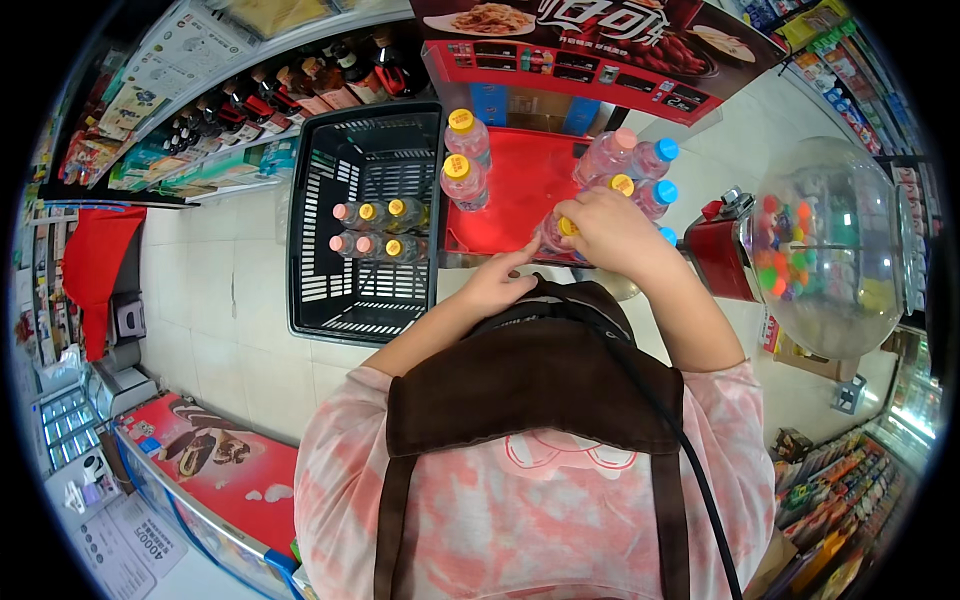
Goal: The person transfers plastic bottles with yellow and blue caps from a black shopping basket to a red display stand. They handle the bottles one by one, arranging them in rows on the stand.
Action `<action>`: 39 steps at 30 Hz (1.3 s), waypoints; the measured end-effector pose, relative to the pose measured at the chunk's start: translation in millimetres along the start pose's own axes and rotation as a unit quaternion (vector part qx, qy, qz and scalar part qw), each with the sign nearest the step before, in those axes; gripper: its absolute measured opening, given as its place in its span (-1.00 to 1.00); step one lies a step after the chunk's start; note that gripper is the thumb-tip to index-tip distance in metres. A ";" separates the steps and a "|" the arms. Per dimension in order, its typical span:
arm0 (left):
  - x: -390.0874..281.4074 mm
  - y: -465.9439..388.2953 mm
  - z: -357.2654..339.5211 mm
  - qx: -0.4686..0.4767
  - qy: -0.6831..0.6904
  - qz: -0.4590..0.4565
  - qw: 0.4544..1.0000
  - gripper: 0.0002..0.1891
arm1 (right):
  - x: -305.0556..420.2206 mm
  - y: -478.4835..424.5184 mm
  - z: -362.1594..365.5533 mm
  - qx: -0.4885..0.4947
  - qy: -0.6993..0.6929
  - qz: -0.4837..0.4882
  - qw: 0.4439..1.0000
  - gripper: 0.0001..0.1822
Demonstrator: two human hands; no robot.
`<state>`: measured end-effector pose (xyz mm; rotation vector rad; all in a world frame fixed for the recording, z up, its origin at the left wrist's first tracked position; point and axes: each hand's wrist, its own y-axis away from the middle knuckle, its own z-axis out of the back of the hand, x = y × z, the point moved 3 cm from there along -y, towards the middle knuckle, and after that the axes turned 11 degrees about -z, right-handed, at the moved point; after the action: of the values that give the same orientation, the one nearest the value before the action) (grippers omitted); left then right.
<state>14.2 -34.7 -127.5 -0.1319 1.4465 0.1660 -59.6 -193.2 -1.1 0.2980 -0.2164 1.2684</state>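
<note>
My right hand [615,229] grips a clear plastic bottle [552,234] with a yellow cap, at the near edge of a red display stand [514,176]. Close to that bottle's left side is my left hand [499,283], its index finger stretched out; whether the fingertip touches is unclear. Two yellow-capped bottles [466,187] stand at the stand's left edge. On its right side are a pink-capped bottle [606,154], another yellow-capped bottle [621,184] and several blue-capped bottles [654,193]. Several pink- and yellow-capped bottles [375,229] lie in a black plastic basket [300,225].
A printed red sign panel [577,82] rises behind the stand. To the right is a red-based gumball machine [720,255] with a clear globe of coloured balls. Shelves of dark bottles [285,90] line the upper left. A chest freezer [247,480] stands at lower left.
</note>
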 end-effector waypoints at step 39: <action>-15.3 8.3 71.0 -0.199 0.072 0.094 0.973 -0.27 | 49.4 -111.0 -17.0 0.042 0.005 0.046 0.998 -0.73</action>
<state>80.1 -13.6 -103.7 -0.3398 1.5559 0.6125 60.9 -172.6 -12.3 0.3562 -0.1702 1.3721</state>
